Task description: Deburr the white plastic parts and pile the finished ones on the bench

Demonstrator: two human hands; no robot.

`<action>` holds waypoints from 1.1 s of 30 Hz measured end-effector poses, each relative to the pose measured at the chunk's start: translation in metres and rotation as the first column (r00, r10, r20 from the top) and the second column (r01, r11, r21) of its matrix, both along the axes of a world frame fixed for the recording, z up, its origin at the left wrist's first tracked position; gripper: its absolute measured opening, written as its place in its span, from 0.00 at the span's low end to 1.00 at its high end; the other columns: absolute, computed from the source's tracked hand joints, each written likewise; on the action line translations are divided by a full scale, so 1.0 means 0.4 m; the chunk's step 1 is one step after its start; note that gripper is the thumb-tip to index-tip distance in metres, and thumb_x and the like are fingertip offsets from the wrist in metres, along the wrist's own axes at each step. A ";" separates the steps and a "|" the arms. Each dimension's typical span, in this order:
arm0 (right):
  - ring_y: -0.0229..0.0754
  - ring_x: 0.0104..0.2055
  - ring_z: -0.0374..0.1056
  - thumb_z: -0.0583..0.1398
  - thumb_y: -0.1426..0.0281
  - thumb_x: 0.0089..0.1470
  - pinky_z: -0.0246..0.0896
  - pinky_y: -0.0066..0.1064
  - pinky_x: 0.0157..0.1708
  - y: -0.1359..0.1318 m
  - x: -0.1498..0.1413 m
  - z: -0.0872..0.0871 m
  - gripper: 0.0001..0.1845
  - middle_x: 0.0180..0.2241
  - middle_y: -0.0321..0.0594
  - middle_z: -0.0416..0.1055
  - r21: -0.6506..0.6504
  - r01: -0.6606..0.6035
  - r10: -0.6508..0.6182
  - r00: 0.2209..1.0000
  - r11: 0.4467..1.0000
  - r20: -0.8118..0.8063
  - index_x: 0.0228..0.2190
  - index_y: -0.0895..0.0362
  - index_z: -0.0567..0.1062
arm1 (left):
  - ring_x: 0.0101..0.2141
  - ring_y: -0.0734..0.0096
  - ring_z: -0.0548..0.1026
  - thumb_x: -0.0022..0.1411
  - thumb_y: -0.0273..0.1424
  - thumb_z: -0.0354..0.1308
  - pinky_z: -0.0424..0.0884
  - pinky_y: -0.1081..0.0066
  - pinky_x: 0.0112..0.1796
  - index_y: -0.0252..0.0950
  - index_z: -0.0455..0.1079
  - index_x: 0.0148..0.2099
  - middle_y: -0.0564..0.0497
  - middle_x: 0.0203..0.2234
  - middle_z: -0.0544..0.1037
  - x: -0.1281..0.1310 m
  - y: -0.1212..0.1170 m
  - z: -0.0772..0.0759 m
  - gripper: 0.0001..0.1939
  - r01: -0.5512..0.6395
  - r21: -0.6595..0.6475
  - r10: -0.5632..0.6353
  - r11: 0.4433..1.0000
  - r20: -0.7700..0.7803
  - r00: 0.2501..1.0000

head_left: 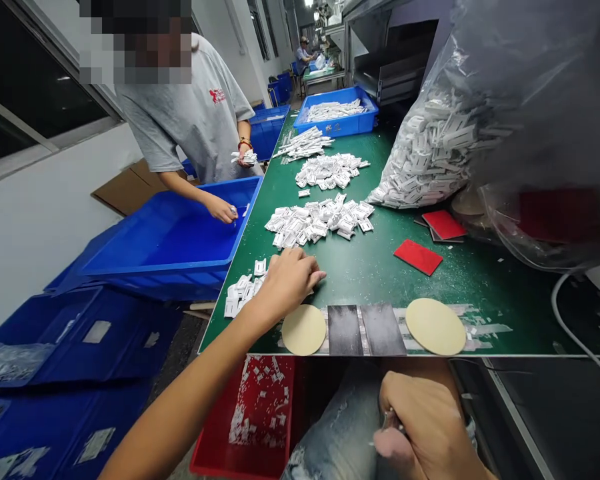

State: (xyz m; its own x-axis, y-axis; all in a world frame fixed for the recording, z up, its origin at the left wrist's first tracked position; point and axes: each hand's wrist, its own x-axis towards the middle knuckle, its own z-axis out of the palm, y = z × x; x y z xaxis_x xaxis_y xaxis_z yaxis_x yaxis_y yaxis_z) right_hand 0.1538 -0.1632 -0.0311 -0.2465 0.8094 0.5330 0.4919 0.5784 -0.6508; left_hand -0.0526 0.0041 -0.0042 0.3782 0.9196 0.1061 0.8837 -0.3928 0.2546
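My left hand [287, 285] lies palm down on the green work table [380, 293], its fingers spread at the edge of a small heap of white parts [243, 291]. A larger heap of the same flat white pieces [317, 220] lies just beyond it. Below the table edge, my right hand [423, 427] is curled over my ripped jeans [335, 427] around a small thin item, mostly hidden by my fingers. Two round beige pads [303, 329] and two dark grey strips [345, 330] lie on tape along the near edge.
A co-worker's hand [220, 208] reaches into a large blue bin [170, 233] at the table's left. A bulging plastic bag of white parts [430, 147] slumps at the right, beside red pads [417, 257]. A red bin [245, 413] with scattered pieces stands below the table.
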 end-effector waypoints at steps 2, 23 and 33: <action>0.32 0.20 0.57 0.40 0.50 0.68 0.47 0.28 0.24 -0.001 0.011 -0.003 0.31 0.19 0.31 0.58 -0.033 -0.009 0.009 1.000 0.999 -0.014 0.22 0.55 0.61 | 0.41 0.57 0.72 0.68 0.40 0.55 0.64 0.63 0.41 0.37 0.76 0.39 0.44 0.37 0.76 -0.008 0.019 0.009 0.14 -0.049 0.034 0.048 0.998 0.026 0.999; 0.32 0.35 0.71 0.60 0.69 0.62 0.67 0.20 0.35 0.050 -0.108 0.012 0.14 0.37 0.34 0.74 -0.286 0.052 -0.158 0.919 0.957 -0.362 0.50 0.48 0.74 | 0.35 0.69 0.79 0.60 0.37 0.65 0.74 0.72 0.41 0.35 0.74 0.41 0.48 0.33 0.80 0.129 -0.361 -0.023 0.11 0.018 -0.613 0.609 0.790 0.782 -0.134; 0.38 0.37 0.71 0.55 0.77 0.62 0.67 0.27 0.34 0.037 -0.094 0.019 0.19 0.38 0.46 0.73 0.027 -0.030 0.029 0.999 0.999 0.030 0.54 0.62 0.71 | 0.38 0.64 0.80 0.60 0.38 0.65 0.76 0.73 0.37 0.36 0.76 0.50 0.42 0.43 0.82 0.066 -0.430 -0.022 0.17 0.042 -0.632 0.625 0.774 0.773 0.108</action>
